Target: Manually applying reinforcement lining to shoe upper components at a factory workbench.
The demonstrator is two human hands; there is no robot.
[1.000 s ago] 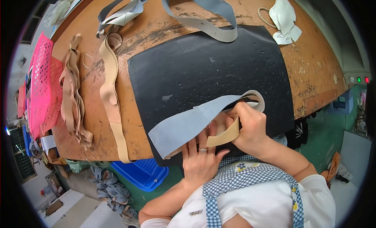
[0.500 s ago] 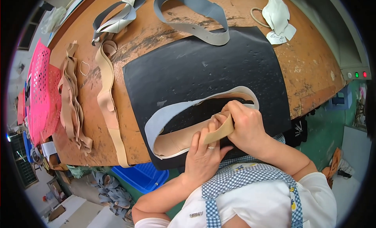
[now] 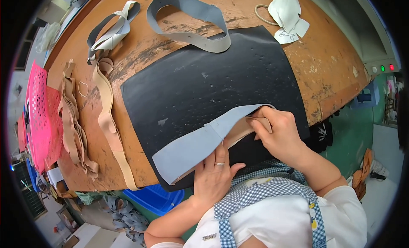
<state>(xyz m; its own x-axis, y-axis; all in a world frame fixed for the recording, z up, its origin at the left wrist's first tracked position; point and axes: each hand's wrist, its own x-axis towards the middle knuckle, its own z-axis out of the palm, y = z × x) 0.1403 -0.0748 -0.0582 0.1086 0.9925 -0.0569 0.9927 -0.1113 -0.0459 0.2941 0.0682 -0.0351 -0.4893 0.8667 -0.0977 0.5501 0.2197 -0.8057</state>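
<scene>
A loop of wide fabric band, light blue-grey on one face and beige on the other, lies across the near part of a black mat. At its right end my right hand is closed, pinching the band with thumb and fingers. My left hand rests at the band's lower edge near its middle. Its fingers are stretched forward with the tips partly hidden at the band, and its thumb points out to the right. A seam crosses the blue-grey face just above those fingertips.
Another grey band loop overlaps the mat's far edge, with a twisted grey-white strip left of it. Beige strips and a brown bundle lie on the left. A pink basket, white mask-like item and blue bin surround them.
The loop has flattened, its blue-grey face now folded over toward me and covering most of the beige. A yellowish strip end between my hands has gone from sight. My hands have moved apart.
</scene>
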